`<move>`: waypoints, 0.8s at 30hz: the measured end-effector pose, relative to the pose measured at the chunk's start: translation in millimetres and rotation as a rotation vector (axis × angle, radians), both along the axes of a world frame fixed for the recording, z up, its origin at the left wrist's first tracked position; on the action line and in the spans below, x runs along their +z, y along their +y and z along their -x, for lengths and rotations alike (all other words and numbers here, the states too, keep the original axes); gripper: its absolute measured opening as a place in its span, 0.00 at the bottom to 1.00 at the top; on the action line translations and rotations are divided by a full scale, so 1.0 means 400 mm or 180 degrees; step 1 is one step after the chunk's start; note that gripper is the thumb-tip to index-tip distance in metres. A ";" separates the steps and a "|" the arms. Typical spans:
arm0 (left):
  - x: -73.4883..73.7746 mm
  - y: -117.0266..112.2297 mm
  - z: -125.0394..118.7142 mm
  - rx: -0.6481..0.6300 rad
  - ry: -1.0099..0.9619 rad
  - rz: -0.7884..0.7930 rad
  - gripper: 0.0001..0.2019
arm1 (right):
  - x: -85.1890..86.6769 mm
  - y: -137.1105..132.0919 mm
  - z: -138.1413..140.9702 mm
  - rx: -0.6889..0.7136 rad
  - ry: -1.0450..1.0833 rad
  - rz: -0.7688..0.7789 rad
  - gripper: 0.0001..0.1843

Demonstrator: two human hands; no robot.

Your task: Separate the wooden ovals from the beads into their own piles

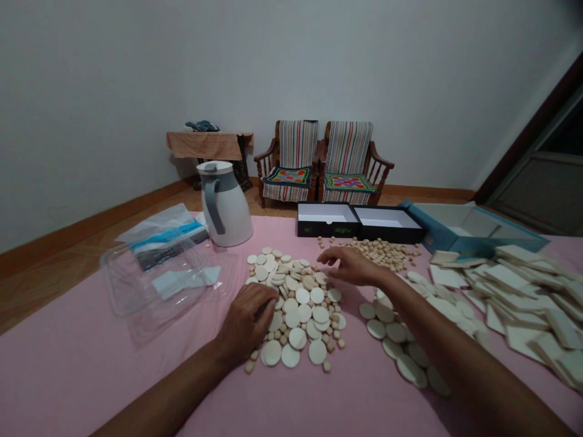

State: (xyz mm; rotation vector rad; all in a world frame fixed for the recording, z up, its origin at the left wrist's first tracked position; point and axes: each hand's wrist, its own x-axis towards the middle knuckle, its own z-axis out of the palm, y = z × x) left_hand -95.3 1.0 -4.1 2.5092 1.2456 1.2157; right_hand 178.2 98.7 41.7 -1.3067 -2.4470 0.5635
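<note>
A mixed pile of round pale wooden discs (293, 317) and small wooden cubes (327, 366) lies in front of me on the pink cloth (204, 388). At the pile's left edge rests my left hand (248, 315), its fingers curled in against the discs; whatever is under the fingertips is hidden. My right hand (350, 265) hovers by the pile's upper right edge, palm down, fingers apart and slightly bent, holding nothing. Behind it spreads a heap of small cubes (387, 255). More discs (395, 332) lie in a separate heap, partly under my right forearm.
Flat wooden pieces (523, 297) are heaped at the right. Behind stand two black boxes (328, 229) and a blue box (437, 233). A white jug (232, 212), clear plastic trays (122, 285) and a blue-and-grey packet (168, 243) are at the left. Two armchairs (298, 145) stand beyond.
</note>
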 end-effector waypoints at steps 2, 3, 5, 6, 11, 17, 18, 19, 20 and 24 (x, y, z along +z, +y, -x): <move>0.001 0.000 -0.001 0.0017 0.0025 -0.0008 0.06 | -0.004 -0.031 0.003 0.0168 0.0037 -0.0004 0.19; 0.002 0.000 -0.001 0.0028 0.0031 -0.0023 0.07 | -0.010 -0.042 0.006 0.0176 0.0021 -0.0063 0.20; 0.002 0.001 -0.002 0.0043 0.0041 -0.0053 0.07 | -0.025 -0.057 0.015 0.0166 -0.0003 -0.0157 0.19; 0.002 0.001 -0.002 0.0051 0.0050 -0.0056 0.07 | -0.034 -0.061 0.018 0.0160 -0.0001 -0.0211 0.17; -0.003 0.003 -0.001 0.0094 0.0128 -0.0026 0.07 | -0.036 -0.081 -0.001 0.0106 -0.0015 -0.0539 0.13; -0.003 0.003 0.000 0.0068 0.0109 -0.0015 0.06 | 0.069 -0.152 -0.153 0.0135 -0.0282 0.0311 0.16; -0.003 0.003 0.001 0.0061 0.0114 -0.0014 0.06 | 0.084 -0.161 -0.179 0.0145 -0.0407 0.0504 0.16; -0.003 0.003 0.001 0.0058 0.0120 -0.0017 0.07 | 0.093 -0.167 -0.199 0.0144 -0.0490 0.0644 0.17; -0.003 0.003 0.001 0.0060 0.0121 -0.0022 0.07 | 0.096 -0.169 -0.211 0.0138 -0.0524 0.0719 0.17; -0.003 0.006 0.000 0.0062 0.0123 -0.0063 0.06 | 0.051 -0.146 -0.179 -0.0019 -0.0337 0.0478 0.11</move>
